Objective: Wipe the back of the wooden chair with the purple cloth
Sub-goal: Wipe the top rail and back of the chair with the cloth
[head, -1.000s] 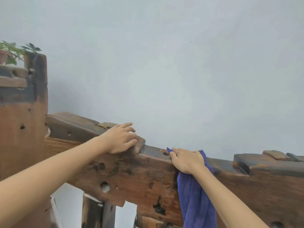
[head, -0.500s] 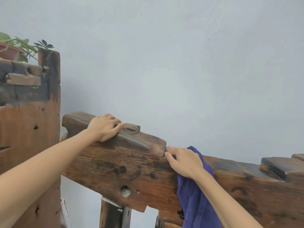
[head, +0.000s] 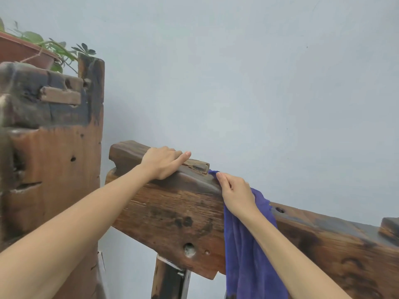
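Pressing down on the top rail of the wooden chair back (head: 172, 212), the right hand (head: 237, 195) has the purple cloth (head: 248, 255) trapped beneath it, fingers curled over the fabric and pinning it against the dark upper edge of the wood. A corner of the cloth pokes out just past the fingertips, and the rest hangs straight down below the wrist, draped over the near face of the rail. Over to the left of that hand, close beside it, the left hand (head: 165, 164) rests on the raised, chunky end of the same rail, fingers laid flat and close together, index finger stretched out toward a splintered patch of wood; it grips nothing, only touches the surface. Both bare forearms reach in from the bottom of the view. Beyond the left hand, further left, stands a tall weathered wooden post (head: 54, 169) with dark joinery at its top, and above that sits a reddish planter (head: 23, 51) with green leaves (head: 64, 50) trailing over its rim. Behind both hands runs a plain pale wall (head: 259, 83). Under the left hand's forearm, a dark upright slat (head: 168, 279) drops from the rail.
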